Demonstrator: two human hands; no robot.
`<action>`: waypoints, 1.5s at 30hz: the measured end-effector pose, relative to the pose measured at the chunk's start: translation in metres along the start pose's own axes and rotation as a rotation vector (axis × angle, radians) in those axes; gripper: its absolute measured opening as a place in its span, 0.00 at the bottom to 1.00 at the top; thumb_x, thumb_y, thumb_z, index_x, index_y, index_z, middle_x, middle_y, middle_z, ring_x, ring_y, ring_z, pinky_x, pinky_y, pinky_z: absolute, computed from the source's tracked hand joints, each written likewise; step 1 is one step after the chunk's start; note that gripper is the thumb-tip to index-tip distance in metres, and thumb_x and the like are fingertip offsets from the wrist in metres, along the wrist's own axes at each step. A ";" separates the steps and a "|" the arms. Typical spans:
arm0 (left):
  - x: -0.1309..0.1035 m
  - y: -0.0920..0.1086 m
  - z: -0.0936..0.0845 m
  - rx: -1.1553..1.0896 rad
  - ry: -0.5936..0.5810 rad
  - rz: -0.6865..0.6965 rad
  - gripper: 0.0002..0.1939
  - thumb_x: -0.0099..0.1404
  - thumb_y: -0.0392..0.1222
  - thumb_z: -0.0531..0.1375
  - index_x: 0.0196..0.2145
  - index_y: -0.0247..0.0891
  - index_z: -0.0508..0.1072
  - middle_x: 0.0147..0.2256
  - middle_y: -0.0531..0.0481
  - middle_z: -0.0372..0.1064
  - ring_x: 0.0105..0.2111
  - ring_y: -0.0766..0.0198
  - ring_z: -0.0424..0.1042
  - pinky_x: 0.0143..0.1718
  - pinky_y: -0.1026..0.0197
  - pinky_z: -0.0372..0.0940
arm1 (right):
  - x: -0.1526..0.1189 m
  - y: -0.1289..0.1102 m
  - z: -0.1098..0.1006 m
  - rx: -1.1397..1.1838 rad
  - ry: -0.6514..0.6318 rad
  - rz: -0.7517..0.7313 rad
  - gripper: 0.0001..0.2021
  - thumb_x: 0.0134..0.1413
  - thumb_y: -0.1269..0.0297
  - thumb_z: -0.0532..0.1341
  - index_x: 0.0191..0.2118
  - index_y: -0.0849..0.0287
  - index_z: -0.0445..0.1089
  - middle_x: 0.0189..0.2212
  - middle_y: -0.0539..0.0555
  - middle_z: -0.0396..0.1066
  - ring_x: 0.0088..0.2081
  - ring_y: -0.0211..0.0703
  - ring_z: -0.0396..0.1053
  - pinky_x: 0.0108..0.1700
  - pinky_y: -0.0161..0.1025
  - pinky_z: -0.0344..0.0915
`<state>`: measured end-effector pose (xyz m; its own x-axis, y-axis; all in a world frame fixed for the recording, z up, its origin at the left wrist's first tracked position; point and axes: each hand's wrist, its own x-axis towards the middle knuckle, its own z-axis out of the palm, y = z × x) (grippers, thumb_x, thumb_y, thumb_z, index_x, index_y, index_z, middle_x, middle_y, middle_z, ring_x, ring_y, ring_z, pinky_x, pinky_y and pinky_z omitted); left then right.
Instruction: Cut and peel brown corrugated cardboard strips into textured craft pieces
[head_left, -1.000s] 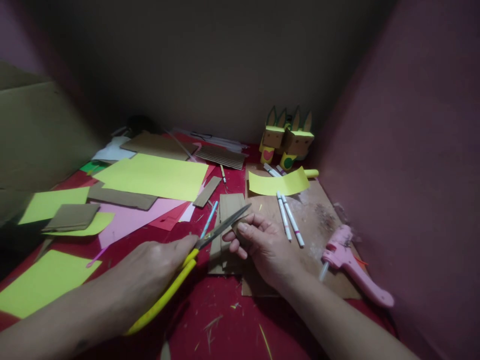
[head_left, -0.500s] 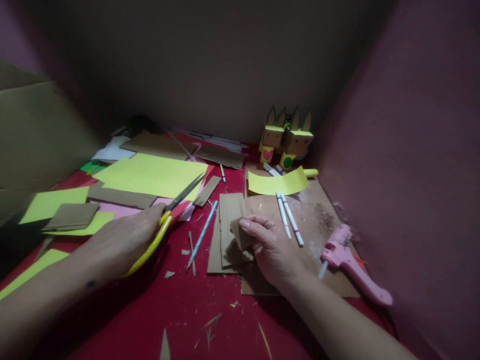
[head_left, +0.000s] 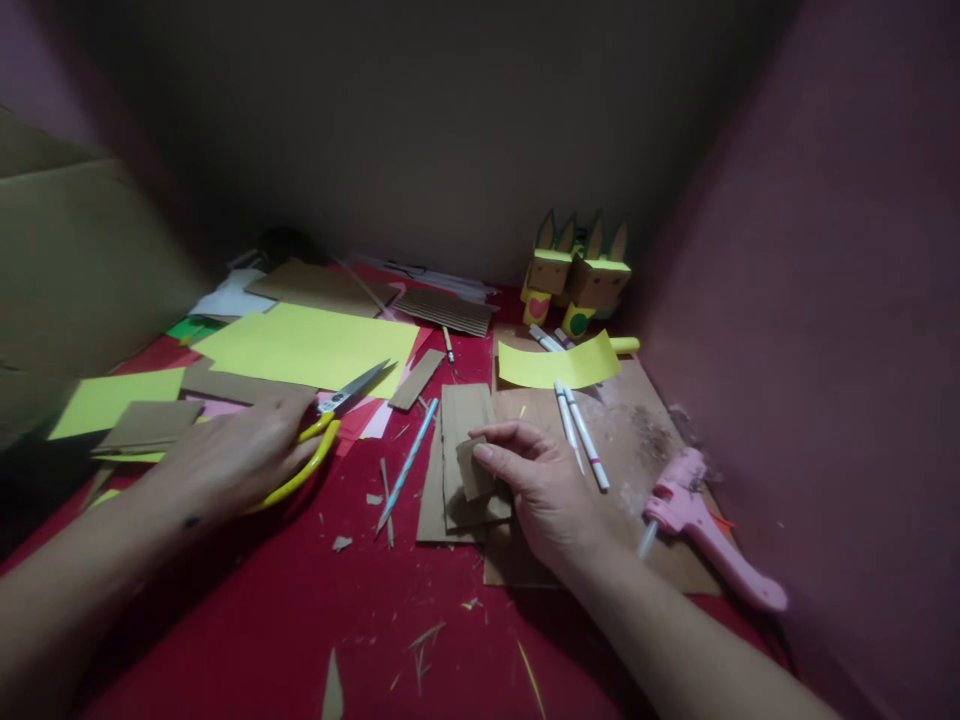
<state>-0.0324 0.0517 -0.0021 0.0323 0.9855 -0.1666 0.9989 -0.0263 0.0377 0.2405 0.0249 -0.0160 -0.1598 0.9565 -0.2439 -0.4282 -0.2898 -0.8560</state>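
Observation:
My left hand is closed on yellow-handled scissors, whose blades point up and to the right over the edge of a large yellow sheet. Between the thumb and fingers of my right hand is a small cardboard piece. That piece is just above larger cardboard strips lying on the red table. A blue and white striped pencil rests left of the strips.
A pink glue gun and white markers lie on a brown board at the right. Two cardboard figures stand behind it. Yellow and cardboard sheets spread at the left; scraps dot the red table.
My left hand has shifted left with the scissors, and their blades have turned lower. My right hand has moved slightly left, and the small cardboard piece in it has tilted.

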 end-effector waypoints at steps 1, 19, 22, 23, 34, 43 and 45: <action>-0.001 0.000 -0.002 0.021 -0.014 0.007 0.21 0.69 0.48 0.46 0.50 0.31 0.65 0.41 0.30 0.72 0.37 0.43 0.71 0.32 0.54 0.58 | 0.001 0.001 0.000 -0.007 -0.001 -0.013 0.10 0.36 0.66 0.73 0.29 0.59 0.76 0.23 0.49 0.73 0.24 0.34 0.67 0.25 0.31 0.63; -0.022 0.108 -0.016 -1.063 -0.337 0.222 0.11 0.61 0.47 0.58 0.31 0.36 0.71 0.23 0.50 0.70 0.22 0.65 0.68 0.22 0.65 0.61 | 0.004 -0.003 -0.003 0.012 -0.008 -0.118 0.13 0.41 0.61 0.71 0.28 0.58 0.66 0.25 0.47 0.70 0.25 0.36 0.69 0.27 0.34 0.64; -0.018 0.100 -0.017 -1.045 -0.282 0.096 0.13 0.60 0.49 0.57 0.29 0.36 0.69 0.21 0.48 0.71 0.16 0.67 0.64 0.17 0.65 0.56 | 0.008 -0.006 -0.008 -0.152 0.158 -0.196 0.11 0.42 0.62 0.69 0.31 0.58 0.68 0.28 0.49 0.70 0.28 0.37 0.68 0.29 0.35 0.63; -0.018 0.098 -0.017 -1.040 -0.291 0.066 0.14 0.61 0.50 0.56 0.29 0.36 0.69 0.21 0.47 0.72 0.15 0.68 0.63 0.15 0.65 0.54 | 0.009 -0.007 -0.010 -0.197 0.209 -0.208 0.12 0.40 0.65 0.69 0.32 0.58 0.69 0.30 0.49 0.70 0.30 0.38 0.68 0.30 0.36 0.63; -0.018 0.102 0.001 -1.316 -0.387 -0.028 0.13 0.59 0.50 0.58 0.31 0.36 0.66 0.19 0.46 0.74 0.10 0.69 0.63 0.12 0.67 0.53 | 0.005 -0.013 -0.007 -0.084 0.209 -0.047 0.18 0.31 0.72 0.69 0.34 0.58 0.68 0.31 0.50 0.69 0.31 0.39 0.66 0.31 0.36 0.60; -0.019 0.096 0.009 -1.452 -0.297 0.009 0.12 0.64 0.49 0.56 0.32 0.37 0.66 0.20 0.51 0.70 0.12 0.71 0.62 0.13 0.68 0.54 | 0.011 -0.009 -0.008 -0.035 0.166 0.026 0.13 0.25 0.75 0.65 0.26 0.60 0.69 0.23 0.49 0.72 0.24 0.38 0.68 0.28 0.37 0.62; -0.020 0.094 0.008 -1.491 -0.269 0.007 0.13 0.65 0.50 0.56 0.32 0.38 0.66 0.20 0.52 0.70 0.12 0.71 0.60 0.13 0.68 0.54 | 0.010 -0.012 -0.006 0.006 0.181 -0.044 0.13 0.24 0.76 0.65 0.26 0.60 0.70 0.24 0.49 0.73 0.27 0.40 0.70 0.30 0.37 0.64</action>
<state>0.0615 0.0286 -0.0031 0.2064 0.9227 -0.3257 0.0583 0.3207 0.9454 0.2491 0.0378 -0.0103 0.0218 0.9583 -0.2848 -0.4363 -0.2472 -0.8652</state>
